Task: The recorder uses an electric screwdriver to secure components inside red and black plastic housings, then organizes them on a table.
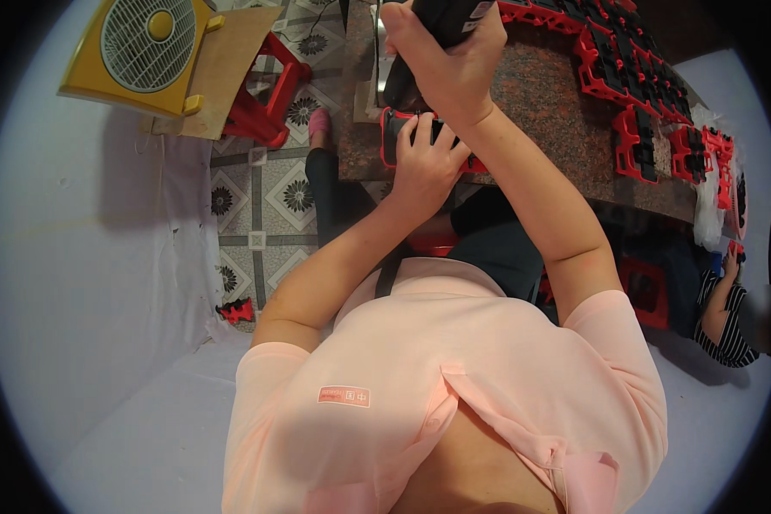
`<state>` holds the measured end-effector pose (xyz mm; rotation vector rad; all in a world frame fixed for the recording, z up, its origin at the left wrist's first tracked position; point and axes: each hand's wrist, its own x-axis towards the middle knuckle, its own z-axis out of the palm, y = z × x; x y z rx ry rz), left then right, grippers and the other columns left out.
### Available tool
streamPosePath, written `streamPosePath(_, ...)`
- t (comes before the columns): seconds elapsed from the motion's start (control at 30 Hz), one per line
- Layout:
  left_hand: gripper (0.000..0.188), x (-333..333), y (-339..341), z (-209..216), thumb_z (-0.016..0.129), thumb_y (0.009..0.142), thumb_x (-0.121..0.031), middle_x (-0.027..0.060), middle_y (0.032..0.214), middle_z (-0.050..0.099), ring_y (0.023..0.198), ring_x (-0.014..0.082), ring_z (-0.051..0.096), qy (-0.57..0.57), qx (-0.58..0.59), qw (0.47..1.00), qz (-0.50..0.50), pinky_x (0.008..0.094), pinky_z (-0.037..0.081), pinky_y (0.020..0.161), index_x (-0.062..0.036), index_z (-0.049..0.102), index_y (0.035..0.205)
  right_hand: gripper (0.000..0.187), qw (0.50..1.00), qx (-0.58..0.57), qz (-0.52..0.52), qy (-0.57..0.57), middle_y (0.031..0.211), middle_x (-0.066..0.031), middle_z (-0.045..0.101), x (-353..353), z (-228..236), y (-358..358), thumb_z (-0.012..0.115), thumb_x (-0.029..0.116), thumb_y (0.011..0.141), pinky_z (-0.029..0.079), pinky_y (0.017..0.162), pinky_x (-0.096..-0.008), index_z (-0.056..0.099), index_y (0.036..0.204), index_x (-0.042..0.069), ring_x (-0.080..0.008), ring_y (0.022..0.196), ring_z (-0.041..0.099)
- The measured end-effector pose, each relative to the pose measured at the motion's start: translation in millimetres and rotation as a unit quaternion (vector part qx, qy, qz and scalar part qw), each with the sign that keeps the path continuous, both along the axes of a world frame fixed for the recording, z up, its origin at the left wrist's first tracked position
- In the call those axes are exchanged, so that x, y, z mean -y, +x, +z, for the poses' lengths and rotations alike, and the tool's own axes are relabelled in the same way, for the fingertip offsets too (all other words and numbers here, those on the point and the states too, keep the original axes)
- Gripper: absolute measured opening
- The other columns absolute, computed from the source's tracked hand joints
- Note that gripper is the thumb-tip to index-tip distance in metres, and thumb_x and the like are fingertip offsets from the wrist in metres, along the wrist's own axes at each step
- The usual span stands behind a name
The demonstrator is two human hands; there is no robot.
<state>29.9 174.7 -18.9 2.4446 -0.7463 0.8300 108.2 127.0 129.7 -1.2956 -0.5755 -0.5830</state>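
Gripping black handheld tool [441, 21] in closed right hand [467, 77], upper middle; below, covering red-and-black part [391, 130] at edge of speckled brown table [531, 98] with spread-fingered left hand [428, 163], impossible to tell if clamped. Could slip tool into left hand if pressing off-centre. Yellow fan [146, 47] upper left, tiled floor [265, 184] alongside.

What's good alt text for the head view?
The right hand grips a black handheld tool while the left hand rests on a red-and-black part at a speckled table's edge. More parts in red and black crowd the table's right; a yellow fan is upper left.
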Motion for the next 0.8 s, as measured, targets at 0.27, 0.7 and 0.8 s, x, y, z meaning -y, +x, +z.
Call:
streamPosePath(0.27,0.036,2,1,-5,0.071,0.076,-0.013,0.0101,0.120,0.060,0.118,0.0383,0.054,-0.011,0.005,1.000,0.012,0.0528,0.042,0.100,-0.0145,0.069,0.112,0.027,1.000,-0.007,0.007,-0.025,0.075,-0.0005,0.065,-8,-3,0,0.078,0.018,0.089,0.048,0.052,-0.0216,0.056,0.100,0.007,-0.0074,0.060,0.062)
streamPosePath(0.7,0.038,5,1,-6,0.066,0.086,-0.023,0.0068,0.125,0.061,0.124,0.0304,0.053,0.043,-0.072,0.996,0.040,0.0528,0.039,0.102,-0.0182,0.067,0.123,0.036,0.991,0.094,0.021,-0.098,0.075,-0.0037,0.064,-9,-5,-6,0.081,0.019,0.086,0.048,0.052,-0.0231,0.055,0.106,0.005,-0.0114,0.058,0.063)
streamPosePath(0.8,0.041,9,3,-10,0.063,0.090,-0.030,0.0055,0.129,0.061,0.126,0.0253,0.053,0.063,-0.118,0.988,0.077,0.0529,0.037,0.103,-0.0206,0.063,0.130,0.042,0.979,0.139,0.003,-0.150,0.077,-0.0045,0.061,-11,-6,-13,0.083,0.021,0.083,0.049,0.054,-0.0250,0.054,0.108,0.003,-0.0131,0.060,0.061)
